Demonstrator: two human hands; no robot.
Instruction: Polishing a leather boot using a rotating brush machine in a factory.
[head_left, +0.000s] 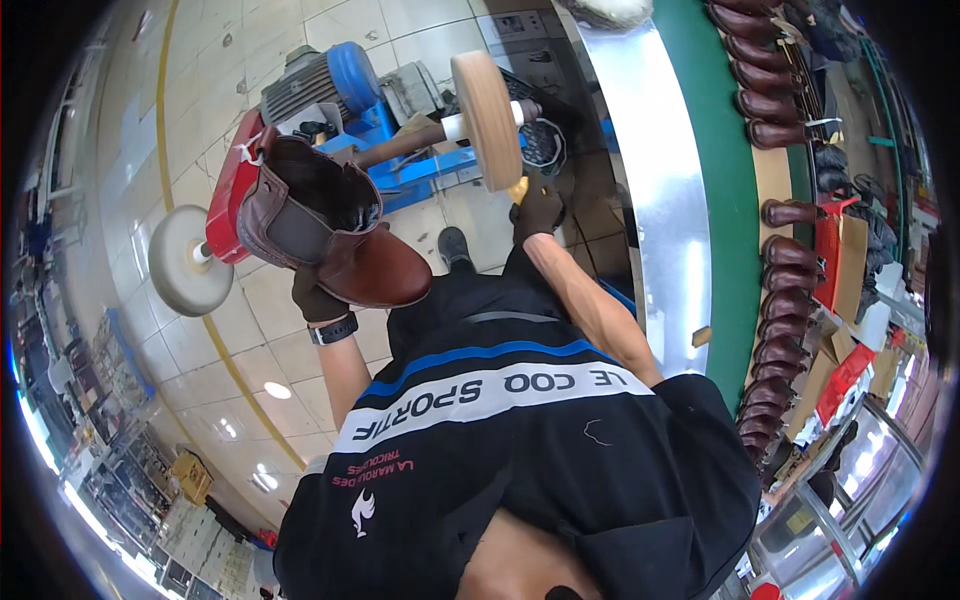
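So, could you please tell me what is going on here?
A person's gloved left hand holds a brown boot. The gloved right hand holds a yellow piece by the lower edge of a tan wheel on a blue machine; whether they touch is unclear. More brown shoes line the right side.

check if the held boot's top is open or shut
Open: the brown boot in the left hand gapes at the top, showing its dark interior.

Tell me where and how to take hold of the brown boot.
Grip the brown boot low around midfoot, probably best from the near side, where the left hand holds it. Its toe points right and its opening faces up, so that grip would leave both uncovered.
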